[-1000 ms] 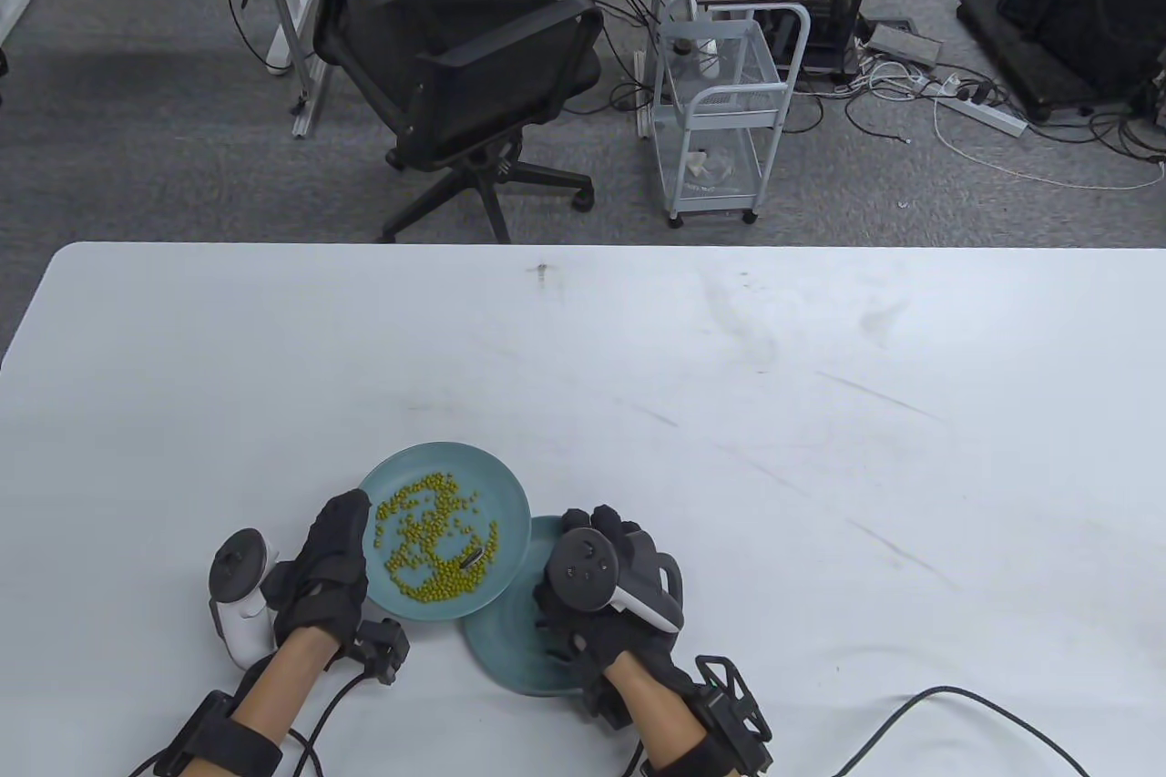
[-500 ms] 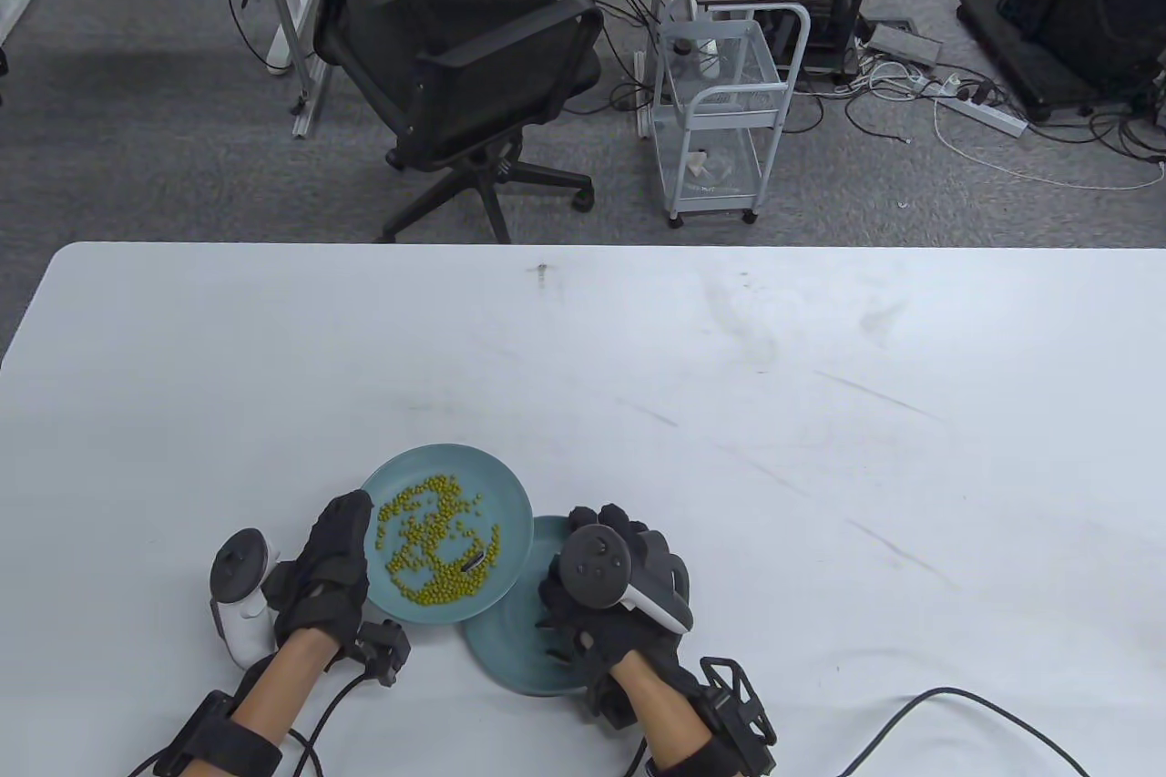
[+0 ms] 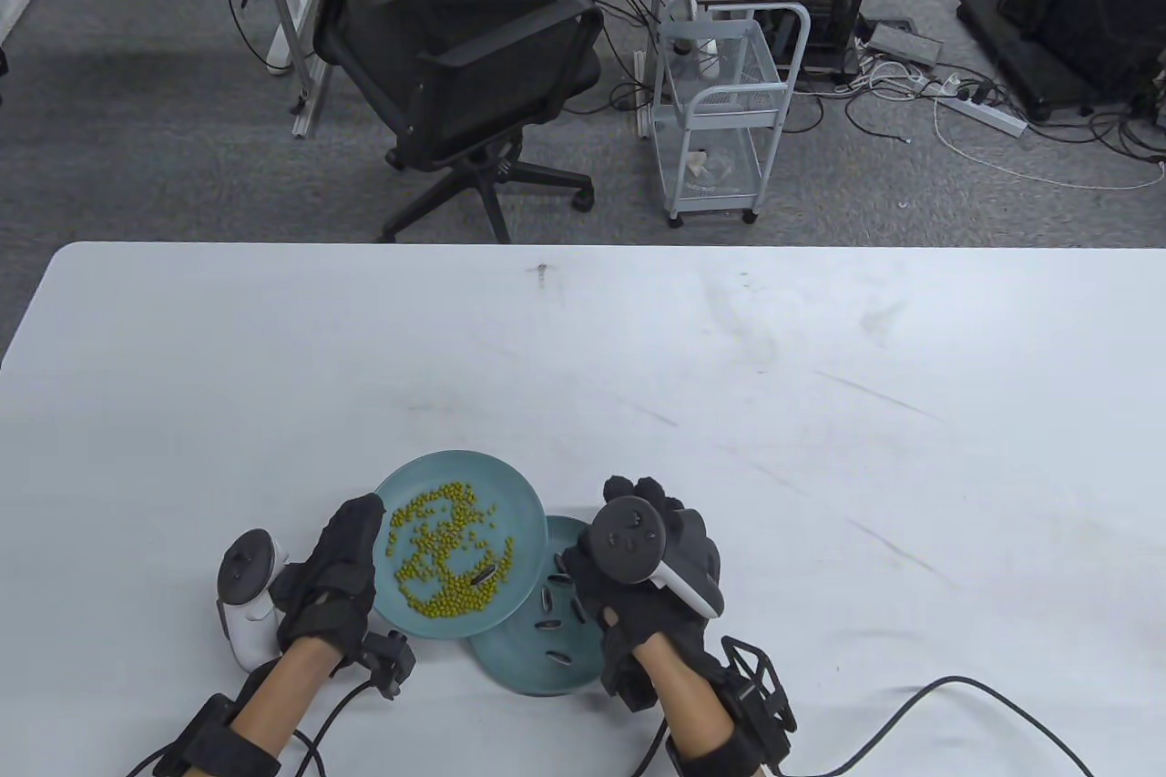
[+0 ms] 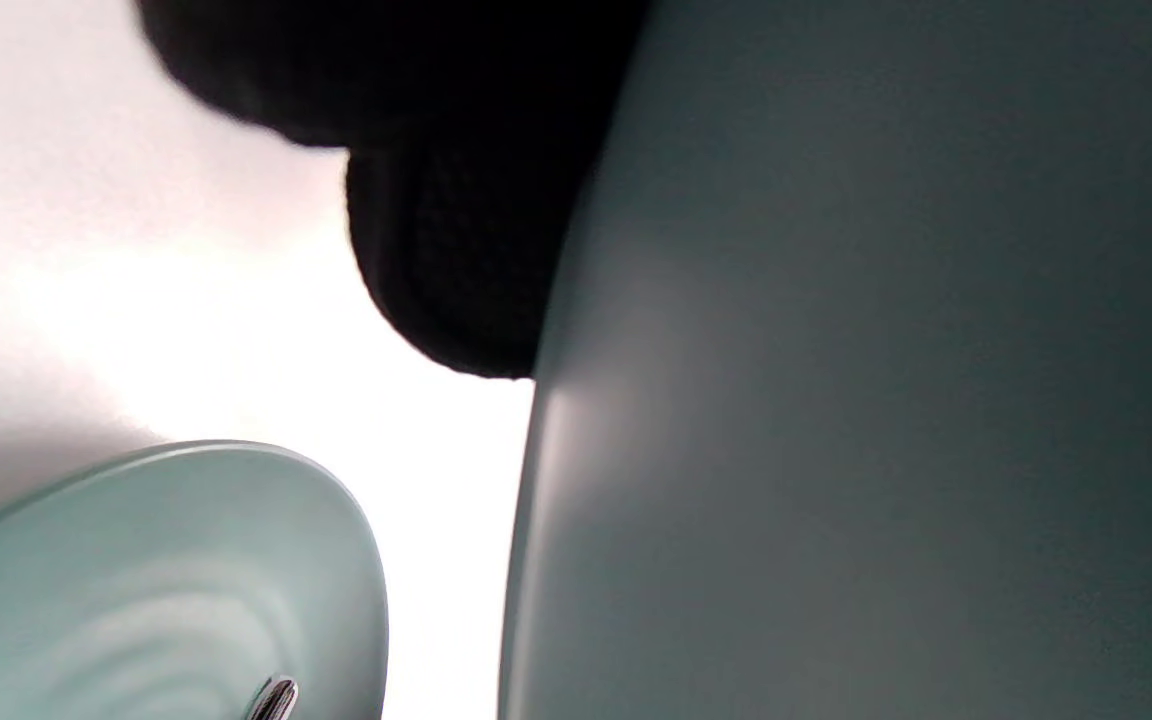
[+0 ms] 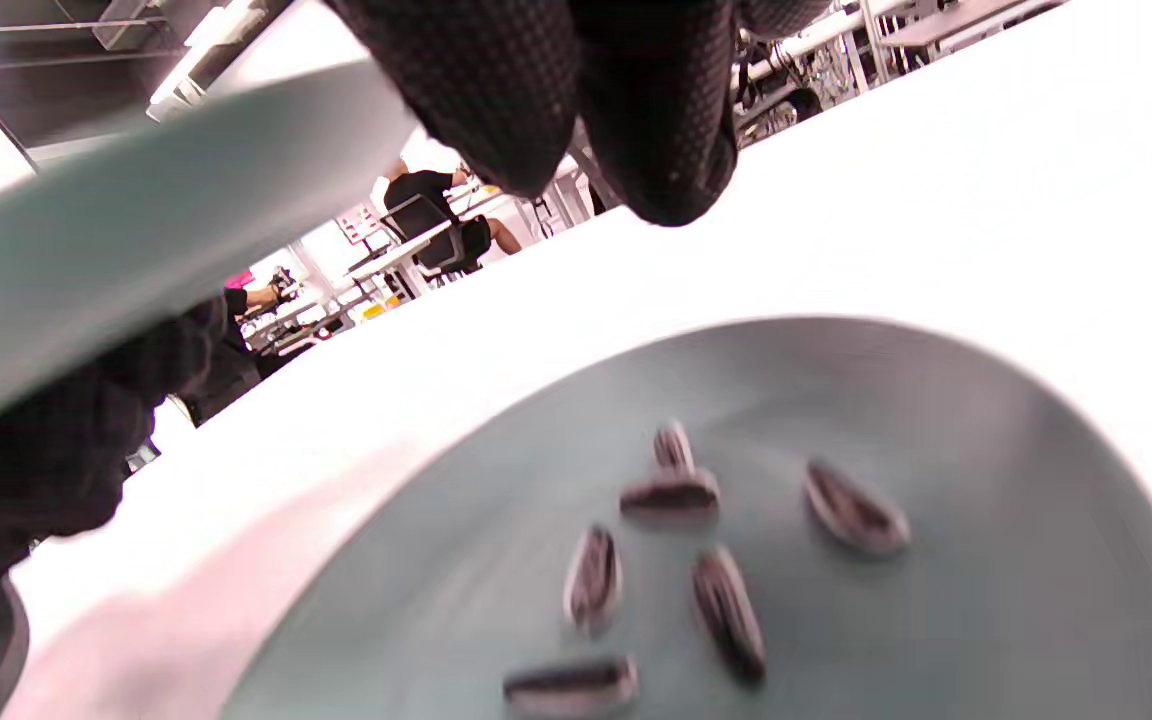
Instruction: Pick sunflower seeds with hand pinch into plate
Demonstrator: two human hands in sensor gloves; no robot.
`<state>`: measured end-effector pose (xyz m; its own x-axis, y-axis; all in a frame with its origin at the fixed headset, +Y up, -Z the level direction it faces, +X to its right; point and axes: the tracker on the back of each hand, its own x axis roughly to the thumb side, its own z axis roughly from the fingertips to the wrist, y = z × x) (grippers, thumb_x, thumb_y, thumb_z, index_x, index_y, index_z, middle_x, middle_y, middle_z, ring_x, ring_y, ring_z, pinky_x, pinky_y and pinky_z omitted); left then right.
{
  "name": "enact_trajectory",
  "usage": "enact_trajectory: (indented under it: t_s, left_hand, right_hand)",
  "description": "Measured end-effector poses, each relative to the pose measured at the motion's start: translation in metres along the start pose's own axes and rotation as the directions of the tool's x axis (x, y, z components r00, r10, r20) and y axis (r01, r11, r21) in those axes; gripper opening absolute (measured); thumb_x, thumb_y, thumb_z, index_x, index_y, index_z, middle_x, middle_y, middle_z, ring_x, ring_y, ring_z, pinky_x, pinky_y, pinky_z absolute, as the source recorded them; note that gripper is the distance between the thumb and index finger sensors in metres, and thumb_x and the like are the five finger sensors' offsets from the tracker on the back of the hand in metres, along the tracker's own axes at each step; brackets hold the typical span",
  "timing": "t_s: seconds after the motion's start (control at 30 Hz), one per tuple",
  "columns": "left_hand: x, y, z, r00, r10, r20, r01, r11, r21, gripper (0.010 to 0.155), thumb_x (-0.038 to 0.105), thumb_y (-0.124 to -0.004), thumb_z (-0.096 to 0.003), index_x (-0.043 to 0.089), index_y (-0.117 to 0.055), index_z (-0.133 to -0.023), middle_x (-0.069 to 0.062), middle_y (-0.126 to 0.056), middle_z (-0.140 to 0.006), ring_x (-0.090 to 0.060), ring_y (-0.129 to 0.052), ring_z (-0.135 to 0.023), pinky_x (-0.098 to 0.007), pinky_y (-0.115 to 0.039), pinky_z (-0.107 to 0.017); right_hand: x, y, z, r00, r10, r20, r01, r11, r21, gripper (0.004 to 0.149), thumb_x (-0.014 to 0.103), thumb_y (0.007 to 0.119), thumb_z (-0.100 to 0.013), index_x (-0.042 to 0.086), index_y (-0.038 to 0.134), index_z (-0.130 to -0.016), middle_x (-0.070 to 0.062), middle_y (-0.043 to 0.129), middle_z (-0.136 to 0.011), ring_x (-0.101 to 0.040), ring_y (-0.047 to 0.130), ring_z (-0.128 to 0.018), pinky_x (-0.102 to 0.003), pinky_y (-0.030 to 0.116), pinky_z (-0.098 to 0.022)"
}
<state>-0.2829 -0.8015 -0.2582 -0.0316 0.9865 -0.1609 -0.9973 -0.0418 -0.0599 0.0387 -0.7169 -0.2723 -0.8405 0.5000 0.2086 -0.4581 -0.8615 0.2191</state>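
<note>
My left hand [image 3: 357,536] grips the left rim of a teal plate [image 3: 510,495] and holds it tilted above the table. That plate carries many green beans [image 3: 437,554] and one dark sunflower seed [image 3: 480,577]. Partly under it lies a second teal plate [image 3: 519,663] with several sunflower seeds [image 3: 549,604], also shown in the right wrist view [image 5: 676,495]. My right hand [image 3: 606,531] hovers at that plate's right edge. Its fingertips [image 5: 666,140] hang above the seeds and hold nothing. The left wrist view shows the held plate's underside [image 4: 836,400].
The white table [image 3: 820,413] stretches far and right of the plates. A black cable [image 3: 956,695] runs along the front right. Beyond the far edge stand an office chair [image 3: 455,66] and a white cart [image 3: 720,112].
My right hand has moved right, off the lower plate, uncovering the seeds lying there. My left hand and the held plate have shifted slightly right.
</note>
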Motion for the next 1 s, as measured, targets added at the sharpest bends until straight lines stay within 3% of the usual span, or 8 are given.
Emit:
enact_trajectory:
  t_s: [0.2, 0.37, 0.47, 0.63, 0.8, 1.0]
  left_hand:
    - [0.000, -0.002, 0.000, 1.000, 0.012, -0.003, -0.012, 1.000, -0.020, 0.048, 0.051, -0.056, -0.0658, 0.014, -0.056, -0.097, -0.011, -0.089, -0.071, -0.020, -0.104, -0.034, -0.027, -0.086, -0.020]
    - [0.000, -0.006, 0.001, 1.000, 0.019, 0.001, -0.019, 0.999, -0.046, 0.048, 0.051, -0.056, -0.0658, 0.014, -0.056, -0.097, -0.011, -0.089, -0.071, -0.020, -0.104, -0.033, -0.027, -0.086, -0.019]
    - [0.000, -0.007, 0.001, 1.000, 0.014, 0.002, -0.014, 0.998, -0.057, 0.048, 0.050, -0.057, -0.0658, 0.014, -0.056, -0.097, -0.012, -0.089, -0.071, -0.021, -0.103, -0.034, -0.027, -0.086, -0.020]
    - [-0.007, -0.002, -0.004, 1.000, 0.012, -0.024, -0.014, 0.999, -0.044, 0.048, 0.051, -0.057, -0.0658, 0.014, -0.056, -0.097, -0.012, -0.088, -0.072, -0.021, -0.103, -0.034, -0.028, -0.086, -0.020]
    - [-0.014, 0.005, -0.008, 0.998, 0.039, -0.052, -0.040, 0.999, -0.008, 0.048, 0.051, -0.056, -0.0657, 0.014, -0.055, -0.097, -0.012, -0.088, -0.072, -0.021, -0.103, -0.034, -0.028, -0.086, -0.020]
    - [-0.014, 0.007, -0.009, 0.998, 0.033, -0.052, -0.034, 0.999, -0.010, 0.048, 0.050, -0.057, -0.0656, 0.014, -0.055, -0.097, -0.012, -0.088, -0.072, -0.021, -0.103, -0.034, -0.028, -0.086, -0.020]
  right_hand:
    - [0.043, -0.035, -0.007, 0.994, 0.040, 0.101, -0.043, 0.999, 0.025, 0.041, 0.021, 0.086, -0.059, -0.010, 0.085, -0.085, -0.040, 0.031, -0.113, -0.071, 0.015, -0.097, -0.081, 0.013, -0.062]
    - [0.075, -0.042, -0.020, 0.982, 0.001, 0.190, -0.020, 0.995, 0.096, 0.040, 0.019, 0.087, -0.058, -0.012, 0.086, -0.085, -0.041, 0.032, -0.113, -0.072, 0.015, -0.096, -0.081, 0.012, -0.062]
    - [0.087, -0.033, -0.024, 0.967, 0.016, 0.255, -0.052, 0.989, 0.136, 0.039, 0.018, 0.087, -0.058, -0.010, 0.086, -0.085, -0.040, 0.031, -0.113, -0.071, 0.014, -0.097, -0.081, 0.011, -0.062]
    - [0.098, -0.003, -0.025, 0.906, 0.138, 0.400, -0.247, 0.940, 0.237, 0.037, 0.016, 0.089, -0.057, -0.006, 0.085, -0.086, -0.037, 0.027, -0.115, -0.069, 0.010, -0.098, -0.081, 0.011, -0.062]
    - [0.097, 0.018, -0.029, 0.855, 0.249, 0.455, -0.382, 0.896, 0.227, 0.041, 0.016, 0.091, -0.055, -0.002, 0.084, -0.090, -0.035, 0.024, -0.116, -0.068, 0.008, -0.098, -0.080, 0.011, -0.063]
    - [0.099, 0.027, -0.029, 0.828, 0.279, 0.486, -0.403, 0.899, 0.170, 0.041, 0.017, 0.092, -0.054, -0.001, 0.084, -0.090, -0.034, 0.026, -0.116, -0.068, 0.010, -0.099, -0.080, 0.012, -0.063]
